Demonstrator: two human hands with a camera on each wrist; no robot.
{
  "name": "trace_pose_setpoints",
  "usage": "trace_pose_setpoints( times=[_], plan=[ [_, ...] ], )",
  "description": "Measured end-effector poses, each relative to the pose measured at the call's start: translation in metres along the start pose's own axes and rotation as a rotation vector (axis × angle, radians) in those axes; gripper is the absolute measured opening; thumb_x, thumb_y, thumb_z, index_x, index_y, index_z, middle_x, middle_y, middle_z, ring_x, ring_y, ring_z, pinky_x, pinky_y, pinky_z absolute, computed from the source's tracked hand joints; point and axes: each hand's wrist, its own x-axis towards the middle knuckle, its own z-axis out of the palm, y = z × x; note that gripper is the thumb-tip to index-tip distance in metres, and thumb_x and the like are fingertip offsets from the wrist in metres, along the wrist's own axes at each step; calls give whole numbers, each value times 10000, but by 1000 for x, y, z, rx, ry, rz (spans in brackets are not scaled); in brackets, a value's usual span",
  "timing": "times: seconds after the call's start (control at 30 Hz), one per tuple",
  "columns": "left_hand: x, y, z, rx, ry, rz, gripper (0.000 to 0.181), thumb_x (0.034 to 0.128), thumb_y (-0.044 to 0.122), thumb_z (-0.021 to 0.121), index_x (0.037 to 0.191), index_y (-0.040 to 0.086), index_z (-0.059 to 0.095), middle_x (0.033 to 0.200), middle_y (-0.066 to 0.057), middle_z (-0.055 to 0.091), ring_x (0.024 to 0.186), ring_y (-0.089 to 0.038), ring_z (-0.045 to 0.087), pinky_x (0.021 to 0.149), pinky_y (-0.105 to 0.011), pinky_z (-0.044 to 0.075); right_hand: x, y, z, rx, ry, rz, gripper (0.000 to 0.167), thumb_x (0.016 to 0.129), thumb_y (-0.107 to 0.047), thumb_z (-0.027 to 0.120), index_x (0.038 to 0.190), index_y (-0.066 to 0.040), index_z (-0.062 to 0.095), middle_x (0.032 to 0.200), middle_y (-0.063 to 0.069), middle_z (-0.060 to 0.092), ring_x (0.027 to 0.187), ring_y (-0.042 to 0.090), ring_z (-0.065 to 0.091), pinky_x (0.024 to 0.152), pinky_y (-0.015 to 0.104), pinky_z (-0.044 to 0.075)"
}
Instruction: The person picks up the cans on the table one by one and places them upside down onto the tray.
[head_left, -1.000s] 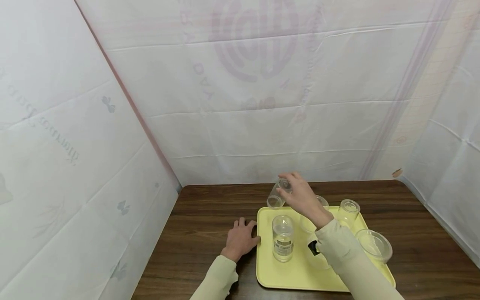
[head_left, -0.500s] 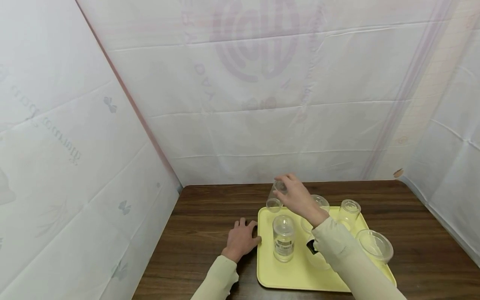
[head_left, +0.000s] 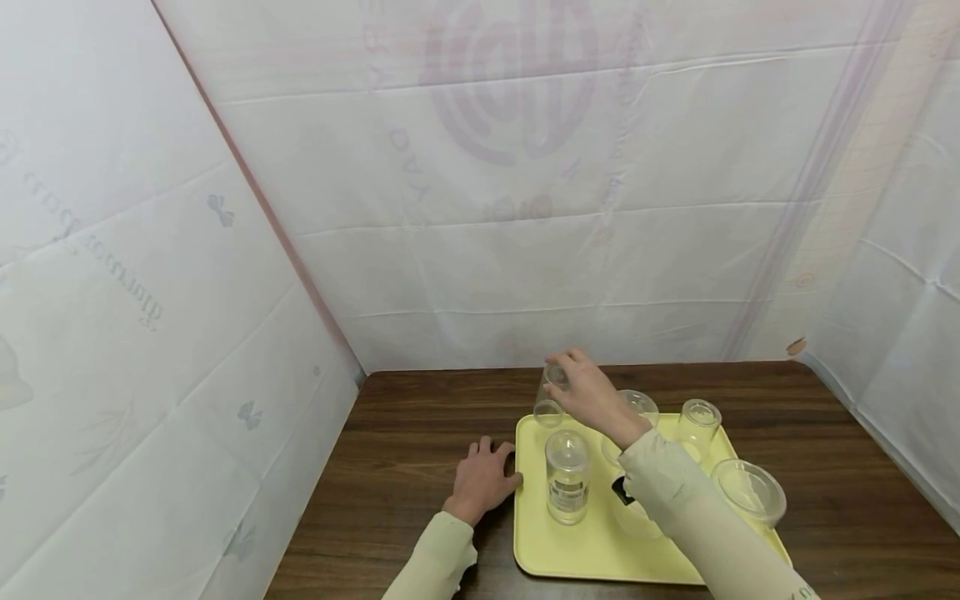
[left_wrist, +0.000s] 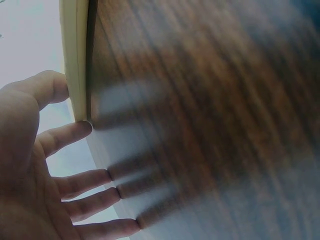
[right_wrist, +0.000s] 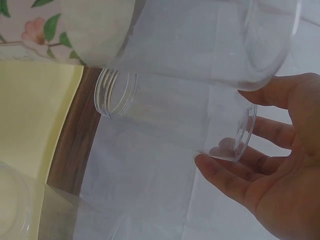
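Note:
My right hand (head_left: 588, 396) grips a clear jar (head_left: 549, 408) by its base end, fingers and thumb curled round it. The jar's threaded mouth (right_wrist: 109, 92) points down, near the back-left corner of the yellow tray (head_left: 540, 550); whether it touches the table cannot be told. My left hand (head_left: 482, 479) lies at the tray's left edge with fingers spread. In the left wrist view its thumb (left_wrist: 52, 87) touches the tray rim and its fingertips meet the wood. Upside down on the tray stands a labelled clear jar (head_left: 567, 479), just in front of the held one.
Several more clear jars share the tray: one (head_left: 639, 404) behind my right wrist, another (head_left: 699, 425) at back right, a wide one (head_left: 750, 492) at right. My right forearm partly hides one with a black label (head_left: 622, 492). White sheeting (head_left: 480, 275) hangs behind the wooden table (head_left: 405, 467).
My right hand has moved slightly left, and the jar has swung from a tilt to nearly upright, mouth down. The left hand and the tray have stayed put.

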Motion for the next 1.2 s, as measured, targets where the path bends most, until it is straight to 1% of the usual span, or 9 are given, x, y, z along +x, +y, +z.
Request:
trace_pose_setpoints(
  times=[0.1,0.33,0.53,0.77,0.9,1.2],
  plan=[
    [0,0,-1,3,3,2,474,925,380,731,1340,153,709,1307,-218,600,1126,-391,606,698,-508,582,2,1,3,-11,-7,-9,448,1017,-137,735,1419,17,611,1329,224,580,1100,363,660,898,515,570],
    [-1,0,0,2,-2,0,478,931,386,728,1351,158,704,1318,-220,596,1149,-398,605,735,-533,586,5,7,8,-31,-23,-25,442,1011,-140,744,1408,14,624,1312,226,587,1108,393,663,902,522,570],
    [-1,0,0,-11,3,-1,471,937,387,738,1345,155,706,1311,-219,596,1144,-402,605,752,-553,585,7,10,14,-55,-40,-32,457,1005,-148,757,1407,21,619,1295,225,591,1095,377,664,897,514,574],
    [-2,0,0,-10,11,2,466,941,394,741,1342,160,706,1317,-217,598,1155,-399,608,764,-549,587,7,13,21,-58,-46,-49,450,983,-132,780,1371,42,632,1295,239,601,1126,403,664,935,531,564],
    [-1,-1,1,-5,8,-1,470,943,401,738,1349,166,705,1325,-213,597,1163,-396,608,768,-549,587,8,13,22,-61,-45,-60,447,974,-130,788,1356,48,638,1280,237,607,1116,404,666,929,531,565],
    [1,-1,3,2,14,-2,467,945,410,739,1347,174,711,1322,-210,598,1160,-395,611,775,-546,587,10,17,26,-86,-69,-65,458,987,-151,778,1365,59,630,1264,219,602,1107,389,666,925,515,566]
  ],
)
